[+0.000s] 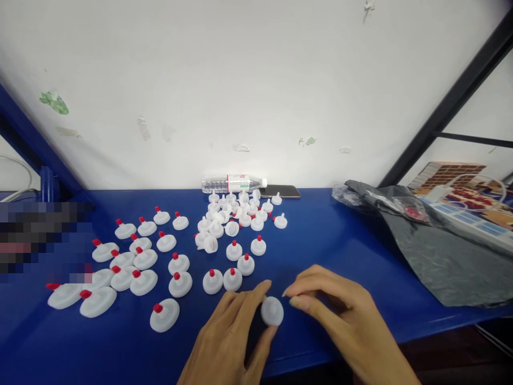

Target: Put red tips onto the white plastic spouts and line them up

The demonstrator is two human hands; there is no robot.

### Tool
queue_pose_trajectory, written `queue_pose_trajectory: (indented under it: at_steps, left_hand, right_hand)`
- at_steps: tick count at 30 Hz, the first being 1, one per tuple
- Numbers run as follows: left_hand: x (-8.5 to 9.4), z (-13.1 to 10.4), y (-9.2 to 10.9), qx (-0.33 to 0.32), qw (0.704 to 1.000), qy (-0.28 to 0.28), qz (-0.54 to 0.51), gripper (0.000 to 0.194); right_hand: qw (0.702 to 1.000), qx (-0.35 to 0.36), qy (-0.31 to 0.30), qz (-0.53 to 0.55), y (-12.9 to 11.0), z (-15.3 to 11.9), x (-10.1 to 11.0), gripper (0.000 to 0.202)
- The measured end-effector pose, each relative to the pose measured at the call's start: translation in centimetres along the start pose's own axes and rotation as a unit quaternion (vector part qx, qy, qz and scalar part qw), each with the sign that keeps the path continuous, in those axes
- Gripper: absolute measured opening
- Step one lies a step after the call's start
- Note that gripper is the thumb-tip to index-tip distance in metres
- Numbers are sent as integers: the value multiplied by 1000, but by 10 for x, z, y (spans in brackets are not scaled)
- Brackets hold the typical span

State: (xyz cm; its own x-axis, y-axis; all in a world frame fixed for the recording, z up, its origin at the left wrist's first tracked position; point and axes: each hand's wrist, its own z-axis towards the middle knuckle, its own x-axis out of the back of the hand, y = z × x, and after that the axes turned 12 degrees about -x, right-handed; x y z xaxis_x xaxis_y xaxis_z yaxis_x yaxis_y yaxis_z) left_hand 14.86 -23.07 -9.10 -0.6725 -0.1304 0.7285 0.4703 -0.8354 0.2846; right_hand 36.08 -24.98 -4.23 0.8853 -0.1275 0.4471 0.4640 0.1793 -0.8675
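Note:
My left hand (236, 331) grips a round white nozzle cap (272, 312) between thumb and forefinger, near the front of the blue table. No red tip shows on this cap. Just right of it, my right hand (336, 315) is in a pinch, its fingertips apart from the cap; whether something small sits between them is hidden. White nozzle caps with red tips (180, 284) stand spread over the left and middle of the table. Farther back lies a heap of white nozzle caps (224, 211), many without red tips.
A clear water bottle (216, 184) lies against the wall, a dark phone (282, 191) beside it. On the right are a grey plastic bag (425, 262) and a clear bag with small red pieces (417, 214). Dark posts (449, 96) frame the table (320, 240).

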Motion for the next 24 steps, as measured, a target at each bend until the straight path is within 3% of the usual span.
queue_pose_trajectory:
  at_steps: [5, 12, 14, 17, 20, 24]
  left_hand:
    - [-1, 0, 2, 3, 1000, -3, -5, 55]
    - [-2, -1, 4, 18, 1000, -4, 13, 59]
    - [-1, -1, 6, 28, 999, 3, 16, 58]
    - [0, 1, 9, 39, 999, 20, -1, 40]
    - [-1, 3, 11, 6, 1000, 29, -6, 25]
    - [-4, 2, 10, -49, 997, 50, 45, 25]
  right_hand:
    - [1000, 28, -11, 4, -1, 1, -16, 13]
    - [981, 157, 24, -108, 10, -4, -21, 16]
    - [979, 140, 51, -141, 14, -1, -14, 14]
    - [981, 48, 69, -176, 21, 13, 4, 9]
    - [983, -36, 12, -179, 24, 37, 21, 10]
    - [986, -59, -77, -139, 16, 66, 22, 15]
